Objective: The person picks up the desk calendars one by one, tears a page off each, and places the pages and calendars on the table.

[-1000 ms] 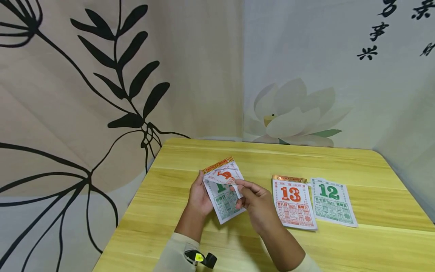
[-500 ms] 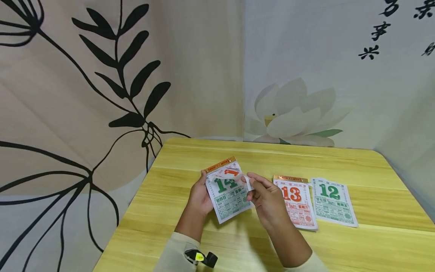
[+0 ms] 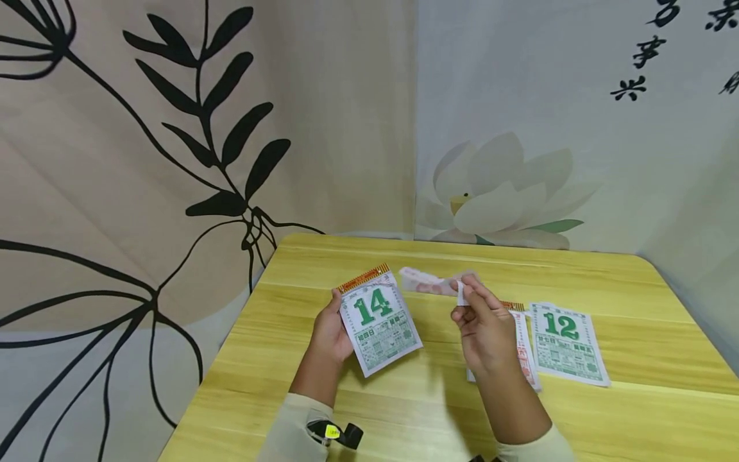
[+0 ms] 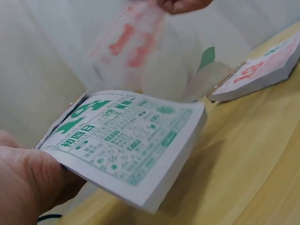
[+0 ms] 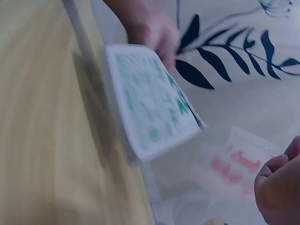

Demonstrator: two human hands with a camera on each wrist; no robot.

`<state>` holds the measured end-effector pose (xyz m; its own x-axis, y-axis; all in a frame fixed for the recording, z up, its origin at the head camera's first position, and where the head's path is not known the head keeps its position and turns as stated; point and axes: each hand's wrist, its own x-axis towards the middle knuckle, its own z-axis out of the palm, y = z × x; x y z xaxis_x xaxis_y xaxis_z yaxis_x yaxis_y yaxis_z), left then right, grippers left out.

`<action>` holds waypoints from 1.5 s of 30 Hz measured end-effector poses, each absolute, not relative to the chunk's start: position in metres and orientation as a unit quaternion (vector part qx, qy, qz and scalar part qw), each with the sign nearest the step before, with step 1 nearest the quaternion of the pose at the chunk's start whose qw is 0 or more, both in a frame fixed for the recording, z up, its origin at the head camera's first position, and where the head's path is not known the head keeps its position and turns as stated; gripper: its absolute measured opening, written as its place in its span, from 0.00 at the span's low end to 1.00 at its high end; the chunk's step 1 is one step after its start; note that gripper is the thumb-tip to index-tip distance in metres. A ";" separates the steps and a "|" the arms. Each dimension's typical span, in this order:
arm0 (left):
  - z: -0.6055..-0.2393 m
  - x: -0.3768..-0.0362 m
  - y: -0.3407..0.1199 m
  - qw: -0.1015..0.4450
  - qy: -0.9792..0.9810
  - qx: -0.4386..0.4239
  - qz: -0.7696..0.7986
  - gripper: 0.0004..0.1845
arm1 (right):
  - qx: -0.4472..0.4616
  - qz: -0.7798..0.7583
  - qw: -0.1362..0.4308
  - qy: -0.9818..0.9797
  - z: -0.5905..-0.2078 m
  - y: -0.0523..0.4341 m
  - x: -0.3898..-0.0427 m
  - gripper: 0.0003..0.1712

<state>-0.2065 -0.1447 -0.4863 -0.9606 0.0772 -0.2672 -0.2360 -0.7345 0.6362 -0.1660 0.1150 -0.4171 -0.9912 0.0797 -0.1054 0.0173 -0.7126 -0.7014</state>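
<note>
My left hand (image 3: 331, 333) grips a thick tear-off calendar (image 3: 381, 324) by its left edge, thumb on top. Its top page shows a green 14 under a red and gold header strip, and the left wrist view shows the block (image 4: 126, 136) tilted above the table. My right hand (image 3: 487, 324) pinches a loose, thin calendar page (image 3: 428, 282) with red print, held away from the block. In the right wrist view that page (image 5: 239, 161) looks blurred and hangs beside the curled fingers.
Behind my right hand a second calendar block (image 3: 526, 356) with red print lies partly hidden on the wooden table (image 3: 404, 417). Right of it lies a loose page with a green 12 (image 3: 568, 343). A printed cloth (image 3: 346, 115) hangs behind the table.
The red-printed page has come away from the block, baring the whole green 14. My right hand has moved right and up with it, now covering much of the 13 calendar.
</note>
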 end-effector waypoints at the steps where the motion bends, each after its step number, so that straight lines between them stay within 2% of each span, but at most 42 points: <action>1: -0.486 -0.207 -0.146 0.082 0.353 -0.113 0.925 0.29 | -0.060 0.927 0.027 -0.370 -0.415 0.119 -0.167 0.11; 8: -0.486 -0.207 -0.149 0.100 0.358 -0.113 0.922 0.32 | -0.046 0.918 0.051 -0.391 -0.416 0.125 -0.168 0.11; 15: -0.489 -0.209 -0.158 0.100 0.401 -0.134 0.901 0.28 | -0.050 0.866 0.079 -0.492 -0.423 0.115 -0.166 0.11; 17: -0.489 -0.210 -0.161 0.104 0.417 -0.133 0.893 0.30 | -0.062 0.842 0.078 -0.530 -0.425 0.112 -0.167 0.12; 20: -0.488 -0.212 -0.164 0.112 0.432 -0.129 0.885 0.32 | -0.079 0.815 0.066 -0.571 -0.428 0.108 -0.167 0.15; 30: -0.492 -0.216 -0.172 0.118 0.469 -0.128 0.866 0.29 | -0.112 0.780 0.025 -0.615 -0.441 0.096 -0.166 0.17; 40: -0.491 -0.223 -0.176 0.157 0.527 -0.105 0.829 0.28 | -0.118 0.758 -0.025 -0.640 -0.457 0.082 -0.159 0.22; 45: -0.489 -0.226 -0.179 0.161 0.539 -0.110 0.819 0.28 | -0.105 0.755 -0.071 -0.644 -0.463 0.075 -0.155 0.25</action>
